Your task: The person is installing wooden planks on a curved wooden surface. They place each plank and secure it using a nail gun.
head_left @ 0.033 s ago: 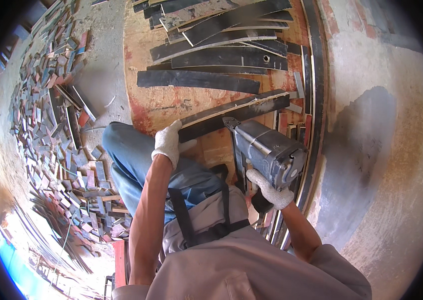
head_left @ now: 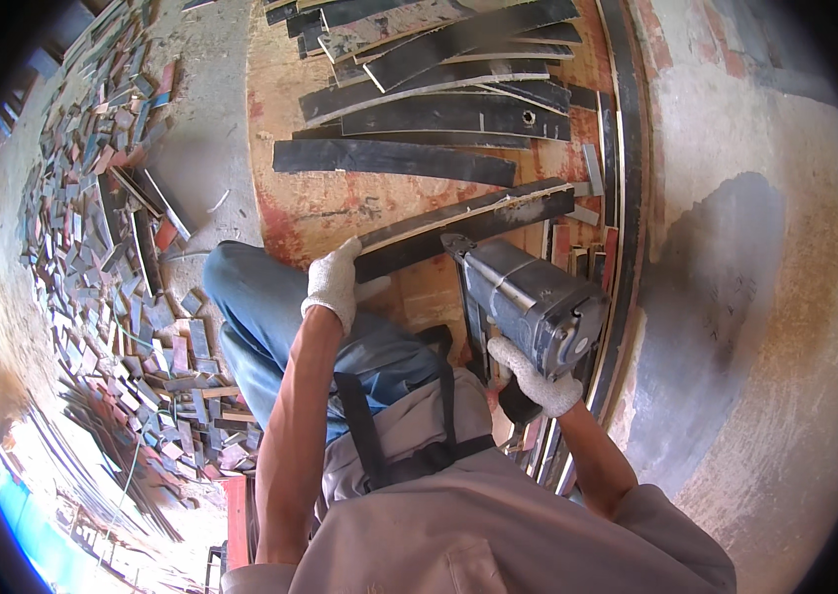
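My left hand [head_left: 332,284], in a pale knit glove, is closed on the near left end of a black-faced wooden strip [head_left: 468,230]. A second strip lies along its far side, and a light cut edge shows between the two. A similar glove covers my right hand [head_left: 536,381], which is wrapped round the handle of a dark nail gun [head_left: 528,292]. The gun's nose points forward and left, close to the near edge of the strip; whether it touches cannot be made out. Its lower part is partly hidden by my hand.
Several black strips [head_left: 394,161] lie loosely stacked on the stained wooden board [head_left: 315,213] ahead. A long dark rail [head_left: 627,148] edges the board on the right, with short offcuts [head_left: 560,243] inside it. Many scrap pieces [head_left: 132,317] cover the floor at left.
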`<state>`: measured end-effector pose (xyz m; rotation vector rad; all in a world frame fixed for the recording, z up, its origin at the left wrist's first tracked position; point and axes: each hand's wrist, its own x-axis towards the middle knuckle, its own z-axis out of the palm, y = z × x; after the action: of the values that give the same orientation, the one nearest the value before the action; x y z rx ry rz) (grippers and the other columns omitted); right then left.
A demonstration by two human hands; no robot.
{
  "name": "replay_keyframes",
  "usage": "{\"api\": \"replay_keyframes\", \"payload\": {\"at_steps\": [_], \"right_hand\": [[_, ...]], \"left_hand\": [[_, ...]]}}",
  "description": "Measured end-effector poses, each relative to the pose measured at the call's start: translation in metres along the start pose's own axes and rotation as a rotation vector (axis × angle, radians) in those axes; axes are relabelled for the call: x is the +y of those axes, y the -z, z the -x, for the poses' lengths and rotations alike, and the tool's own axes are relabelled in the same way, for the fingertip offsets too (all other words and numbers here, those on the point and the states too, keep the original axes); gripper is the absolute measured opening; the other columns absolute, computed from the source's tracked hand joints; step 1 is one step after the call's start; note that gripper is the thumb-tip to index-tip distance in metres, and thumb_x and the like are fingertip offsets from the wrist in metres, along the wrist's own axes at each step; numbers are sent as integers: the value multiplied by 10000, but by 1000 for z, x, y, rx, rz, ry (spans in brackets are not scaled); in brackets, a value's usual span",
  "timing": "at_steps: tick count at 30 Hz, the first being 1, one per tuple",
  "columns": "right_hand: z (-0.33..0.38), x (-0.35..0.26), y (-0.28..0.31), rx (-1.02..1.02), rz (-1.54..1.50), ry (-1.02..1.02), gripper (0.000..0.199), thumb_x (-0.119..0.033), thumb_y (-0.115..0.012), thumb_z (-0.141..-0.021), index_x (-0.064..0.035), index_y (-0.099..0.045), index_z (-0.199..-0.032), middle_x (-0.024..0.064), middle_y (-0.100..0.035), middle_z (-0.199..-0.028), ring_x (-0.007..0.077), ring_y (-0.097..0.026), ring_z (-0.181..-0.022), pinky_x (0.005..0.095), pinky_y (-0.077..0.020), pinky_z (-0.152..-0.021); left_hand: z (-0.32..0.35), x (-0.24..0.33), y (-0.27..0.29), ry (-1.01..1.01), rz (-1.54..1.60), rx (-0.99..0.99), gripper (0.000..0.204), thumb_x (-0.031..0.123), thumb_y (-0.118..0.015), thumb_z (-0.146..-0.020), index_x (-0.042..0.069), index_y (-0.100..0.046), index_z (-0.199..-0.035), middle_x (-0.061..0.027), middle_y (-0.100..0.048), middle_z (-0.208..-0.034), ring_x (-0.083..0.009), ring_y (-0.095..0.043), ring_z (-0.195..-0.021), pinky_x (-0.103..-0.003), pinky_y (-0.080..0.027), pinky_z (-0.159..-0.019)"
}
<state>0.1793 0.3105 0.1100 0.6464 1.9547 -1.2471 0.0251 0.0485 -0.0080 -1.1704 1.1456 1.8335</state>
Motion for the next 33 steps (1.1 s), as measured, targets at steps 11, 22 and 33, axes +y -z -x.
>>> {"api": "replay_keyframes", "payload": {"at_steps": [11, 22, 33], "right_hand": [[-16, -15, -13, -179, 303, 36, 496, -240, -531, -1026, -144, -457, -1507, 89, -528, -1489, 253, -519, -1355, 399, -441, -1128], [-12, -1, -26, -53, 271, 262, 434, -234, -692, -983, -49, -608, -1367, 117, -673, -1292, 229, -624, -1196, 371, -508, -1015], [-38, 77, -41, -160, 578, 310, 635, -346, -604, -959, -133, -412, -1526, 109, -459, -1548, 281, -428, -1427, 403, -314, -1218]], "left_hand": [[7, 0, -6, -15, 10, -5, 362, 247, -588, -1014, -32, -598, -1245, -162, -634, -1165, -270, -681, -944, -370, -670, -666], [2, -1, -4, 30, 13, 22, 368, 263, -601, -994, -34, -623, -1211, -157, -658, -1098, -274, -684, -919, -384, -655, -684], [-41, -25, 13, -80, -209, 43, 426, 339, -623, -969, -28, -660, -1184, -165, -673, -1042, -255, -643, -889, -410, -571, -715]]}}
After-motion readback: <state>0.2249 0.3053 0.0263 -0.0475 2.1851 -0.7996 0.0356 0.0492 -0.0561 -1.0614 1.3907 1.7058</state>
